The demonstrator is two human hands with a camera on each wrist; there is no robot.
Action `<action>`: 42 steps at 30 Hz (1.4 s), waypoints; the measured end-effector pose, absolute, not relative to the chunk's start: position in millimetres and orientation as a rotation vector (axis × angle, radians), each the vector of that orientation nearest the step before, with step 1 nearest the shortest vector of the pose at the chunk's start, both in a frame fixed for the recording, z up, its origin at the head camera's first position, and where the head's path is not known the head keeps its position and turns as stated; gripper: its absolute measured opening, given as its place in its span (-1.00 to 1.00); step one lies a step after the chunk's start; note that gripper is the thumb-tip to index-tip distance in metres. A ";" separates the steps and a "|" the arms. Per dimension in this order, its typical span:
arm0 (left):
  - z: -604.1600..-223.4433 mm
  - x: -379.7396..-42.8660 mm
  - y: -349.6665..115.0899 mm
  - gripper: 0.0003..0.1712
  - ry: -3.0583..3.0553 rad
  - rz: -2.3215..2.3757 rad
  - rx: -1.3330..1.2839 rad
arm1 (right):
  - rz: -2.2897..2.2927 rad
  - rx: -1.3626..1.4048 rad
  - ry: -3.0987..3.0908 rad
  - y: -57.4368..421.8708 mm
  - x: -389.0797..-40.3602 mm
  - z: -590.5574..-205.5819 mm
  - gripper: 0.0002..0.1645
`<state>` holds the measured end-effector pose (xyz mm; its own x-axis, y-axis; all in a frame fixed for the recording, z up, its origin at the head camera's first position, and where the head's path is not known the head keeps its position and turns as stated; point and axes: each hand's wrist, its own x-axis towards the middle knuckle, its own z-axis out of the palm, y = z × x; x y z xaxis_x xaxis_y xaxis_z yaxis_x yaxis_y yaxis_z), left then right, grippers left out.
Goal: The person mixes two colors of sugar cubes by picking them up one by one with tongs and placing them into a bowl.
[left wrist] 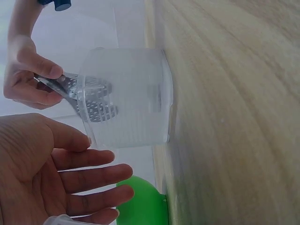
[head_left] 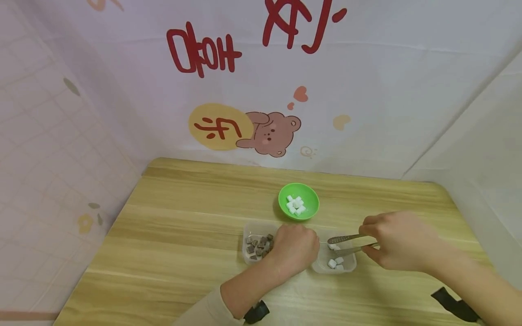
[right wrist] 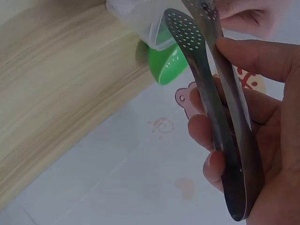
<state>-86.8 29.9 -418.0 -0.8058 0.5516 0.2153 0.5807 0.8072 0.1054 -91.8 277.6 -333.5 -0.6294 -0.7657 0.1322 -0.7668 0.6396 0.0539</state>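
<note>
My right hand (head_left: pixel 401 242) holds metal tongs (right wrist: pixel 208 93) with perforated tips, thumb on one arm and fingers along the other. The tips reach into a clear plastic container (head_left: pixel 350 267) that has several white cubes (head_left: pixel 332 263) in it. At that container's left side is my left hand (left wrist: pixel 61 173). Its thumb tip lies right at the container's rim in the left wrist view, while the other fingers extend loosely beside the wall. Behind the hands stands a green bowl (head_left: pixel 311 199) with several white cubes (head_left: pixel 291 206) at its bottom.
Left of my left hand sits a second clear container (head_left: pixel 246 249) with several brown cubes (head_left: pixel 261 244), partly hidden by that hand. Everything stands on a wood-grain table (head_left: pixel 171 235). A white printed cloth (head_left: pixel 367 90) hangs behind it.
</note>
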 end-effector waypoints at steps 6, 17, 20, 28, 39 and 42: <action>-418.6 -86.7 29.8 -0.47 -2.808 -0.261 -0.890 | -0.028 1.352 -2.800 268.1 -93.5 -338.2 -0.65; -419.3 -87.1 29.5 -0.47 -2.796 -0.273 -0.887 | -0.111 1.345 -2.864 257.5 -92.2 -346.7 -0.52; -419.3 -87.3 29.4 -0.47 -2.793 -0.277 -0.893 | -0.102 1.364 -2.860 256.5 -91.9 -349.5 -0.49; -418.2 -86.6 29.1 -0.48 -2.805 -0.252 -0.897 | -0.077 1.403 -2.818 256.3 -91.7 -353.0 -0.50; -417.7 -86.7 29.0 -0.45 -2.796 -0.277 -0.877 | 0.055 1.403 -2.795 267.1 -91.3 -352.2 -0.62; -417.5 -86.7 29.2 -0.45 -2.804 -0.267 -0.874 | 0.120 1.370 -2.780 271.9 -90.4 -351.2 -0.64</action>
